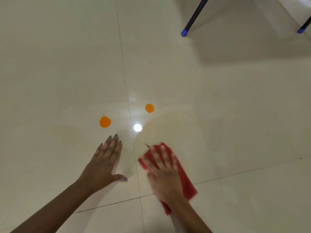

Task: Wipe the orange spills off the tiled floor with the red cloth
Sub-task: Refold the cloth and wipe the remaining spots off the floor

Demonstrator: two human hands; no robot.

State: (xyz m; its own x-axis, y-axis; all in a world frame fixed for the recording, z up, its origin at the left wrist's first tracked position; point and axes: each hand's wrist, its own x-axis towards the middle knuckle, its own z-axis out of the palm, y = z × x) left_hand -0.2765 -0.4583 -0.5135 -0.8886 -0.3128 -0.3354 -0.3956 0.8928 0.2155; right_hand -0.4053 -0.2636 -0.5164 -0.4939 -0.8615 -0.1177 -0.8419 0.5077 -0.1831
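Right hand [164, 170] flat, fingers spread, presses red cloth [186, 182] onto tiled floor [218, 115]; blurred. Damp-looking smear just ahead of it, probably a wiped patch. Two spills remain untouched: right spill [149, 108] beyond the smear, left spill [105, 122] ahead of left hand [104, 162], which rests flat and holds nothing.

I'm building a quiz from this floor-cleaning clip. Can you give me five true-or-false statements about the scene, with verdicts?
1. The left orange spill and right orange spill both lie uncovered on the glossy cream tiled floor. True.
2. The right hand presses flat on the red cloth. True.
3. The left hand grips the red cloth. False: it rests flat on bare tile, apart from the cloth.
4. The red cloth lies beyond the spills. False: it lies nearer the person than both.
5. The nearer black furniture leg has a red tip. False: its tip is blue.
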